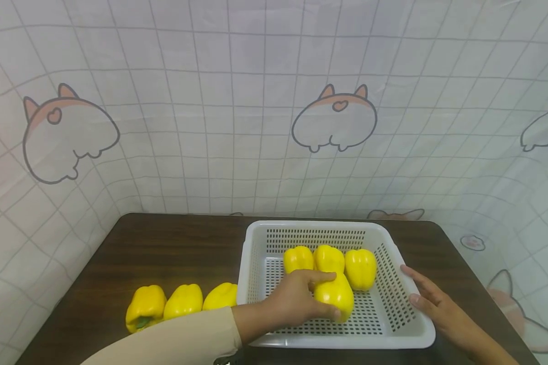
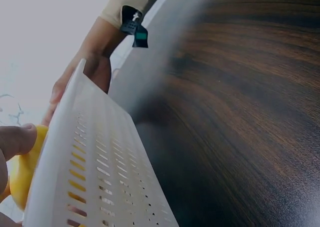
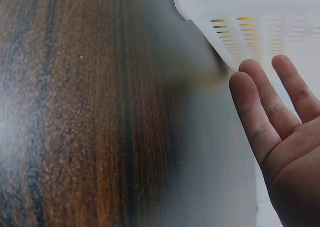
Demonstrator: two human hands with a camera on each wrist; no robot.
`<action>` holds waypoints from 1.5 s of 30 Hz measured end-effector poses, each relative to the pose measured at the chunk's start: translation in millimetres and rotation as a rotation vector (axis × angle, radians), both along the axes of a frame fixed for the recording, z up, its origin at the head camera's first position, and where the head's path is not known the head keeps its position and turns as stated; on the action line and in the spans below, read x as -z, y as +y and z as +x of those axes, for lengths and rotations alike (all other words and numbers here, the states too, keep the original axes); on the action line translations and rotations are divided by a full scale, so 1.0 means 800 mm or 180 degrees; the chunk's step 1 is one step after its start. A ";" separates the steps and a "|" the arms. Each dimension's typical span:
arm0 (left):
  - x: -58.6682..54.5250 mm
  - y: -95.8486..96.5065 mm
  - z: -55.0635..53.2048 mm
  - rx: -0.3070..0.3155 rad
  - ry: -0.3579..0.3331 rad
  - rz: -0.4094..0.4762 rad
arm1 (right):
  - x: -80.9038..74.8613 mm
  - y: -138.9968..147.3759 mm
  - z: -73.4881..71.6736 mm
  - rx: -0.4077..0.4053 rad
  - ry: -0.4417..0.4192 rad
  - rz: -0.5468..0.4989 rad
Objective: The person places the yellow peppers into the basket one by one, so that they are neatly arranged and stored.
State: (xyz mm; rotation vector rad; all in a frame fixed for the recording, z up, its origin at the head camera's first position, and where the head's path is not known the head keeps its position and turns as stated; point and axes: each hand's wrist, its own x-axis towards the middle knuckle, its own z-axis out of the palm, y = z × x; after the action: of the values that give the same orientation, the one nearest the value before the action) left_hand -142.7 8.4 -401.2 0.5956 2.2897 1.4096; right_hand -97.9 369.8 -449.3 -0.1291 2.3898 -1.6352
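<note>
My left hand (image 1: pixel 297 299) grips a yellow bell pepper (image 1: pixel 340 296) inside the white basket (image 1: pixel 265 338), thumb on the near side and fingers over the far side. In the left wrist view the thumb (image 2: pixel 19 139) presses on the pepper (image 2: pixel 25 179) behind the slotted basket wall. Behind the held pepper, three more yellow bell peppers (image 1: pixel 362 268) sit in a row in the basket. My right hand (image 1: pixel 443 309) is at the basket's right rim, thumb and fingertips against it. Its fingers (image 3: pixel 267 104) look extended and spread in the right wrist view.
Three yellow bell peppers (image 1: pixel 182 301) lie in a row on the dark wooden table (image 1: pixel 182 243), left of the basket and partly hidden by my left sleeve (image 1: pixel 173 337). A white grid-patterned cloth (image 1: pixel 187 126) hangs behind and beside the table.
</note>
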 end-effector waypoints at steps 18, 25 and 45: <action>-0.001 0.032 0.001 -0.0038 -0.0166 -0.0278 | -0.004 -0.005 0.000 0.0081 -0.0074 0.0033; 0.002 0.045 0.002 0.0093 -0.0156 -0.0298 | -0.003 -0.005 0.000 0.0101 -0.0042 0.0063; 0.010 0.065 -0.002 0.0259 0.0010 -0.0434 | 0.001 -0.006 -0.003 0.0175 -0.0086 0.0138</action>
State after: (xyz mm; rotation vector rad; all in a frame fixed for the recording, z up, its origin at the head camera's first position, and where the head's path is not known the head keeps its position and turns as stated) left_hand -144.5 60.3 -409.1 0.6407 2.3139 1.2048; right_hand -100.5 365.1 -449.8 -0.0337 2.4270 -1.5968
